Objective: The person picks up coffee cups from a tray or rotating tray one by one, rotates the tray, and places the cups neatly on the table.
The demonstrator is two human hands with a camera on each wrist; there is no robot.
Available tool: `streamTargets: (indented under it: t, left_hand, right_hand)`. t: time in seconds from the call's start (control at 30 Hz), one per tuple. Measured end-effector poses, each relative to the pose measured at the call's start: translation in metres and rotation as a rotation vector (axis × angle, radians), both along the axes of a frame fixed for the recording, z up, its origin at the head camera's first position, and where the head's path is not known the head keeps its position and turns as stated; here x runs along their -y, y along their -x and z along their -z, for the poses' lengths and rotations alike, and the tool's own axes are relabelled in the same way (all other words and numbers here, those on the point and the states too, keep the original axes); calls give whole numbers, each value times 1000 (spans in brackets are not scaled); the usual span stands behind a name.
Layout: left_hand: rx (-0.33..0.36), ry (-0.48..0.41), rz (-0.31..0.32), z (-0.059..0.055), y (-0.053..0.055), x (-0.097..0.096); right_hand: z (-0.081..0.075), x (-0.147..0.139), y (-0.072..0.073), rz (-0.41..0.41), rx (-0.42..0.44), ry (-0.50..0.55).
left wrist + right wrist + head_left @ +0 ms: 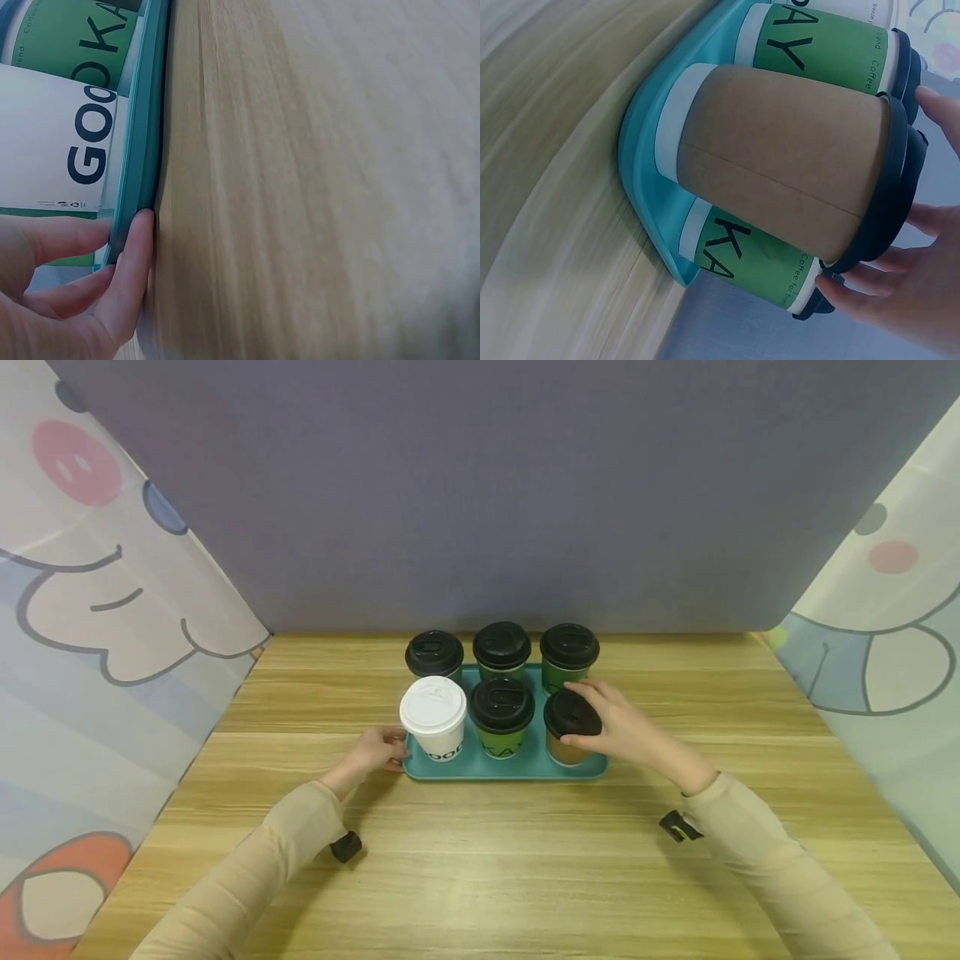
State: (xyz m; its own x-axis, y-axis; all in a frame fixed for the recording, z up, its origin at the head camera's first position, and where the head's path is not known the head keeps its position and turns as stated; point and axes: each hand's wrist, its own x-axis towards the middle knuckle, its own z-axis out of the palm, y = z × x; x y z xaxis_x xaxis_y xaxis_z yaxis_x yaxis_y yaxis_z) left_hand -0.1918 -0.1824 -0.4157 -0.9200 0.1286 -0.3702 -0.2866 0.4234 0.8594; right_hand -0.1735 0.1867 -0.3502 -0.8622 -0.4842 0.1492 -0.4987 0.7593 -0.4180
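Observation:
A teal tray [535,764] bears lidded paper coffee cups in two rows. My left hand [380,749] pinches the tray's left end; in the left wrist view its thumb and fingers [133,262] lie on either side of the rim. Closest to it is a white cup [441,739] with a white lid. At the front right stands a brown cup [784,154] with a black lid [573,714]. My right hand [611,724] holds this cup from above, thumb and fingers spread around the lid. Between the white and brown cups is a green cup [501,742] with a black lid.
Behind the front row, black-lidded cups stand at the back left [434,653], back middle [502,645] and back right [569,647]. A grey panel [517,502] rises behind the wooden table [480,868]. Cartoon-printed curtains [82,610] hang at both sides.

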Motion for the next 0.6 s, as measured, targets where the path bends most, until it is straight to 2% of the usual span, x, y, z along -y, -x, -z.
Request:
streamTargets:
  t: [0.27, 0.6]
  left_hand:
    - [22, -23, -13, 1, 1, 0]
    - [27, -48, -20, 3, 2, 1]
  right_hand:
    - [3, 2, 2, -30, -30, 1]
    - [4, 3, 2, -51, -7, 4]
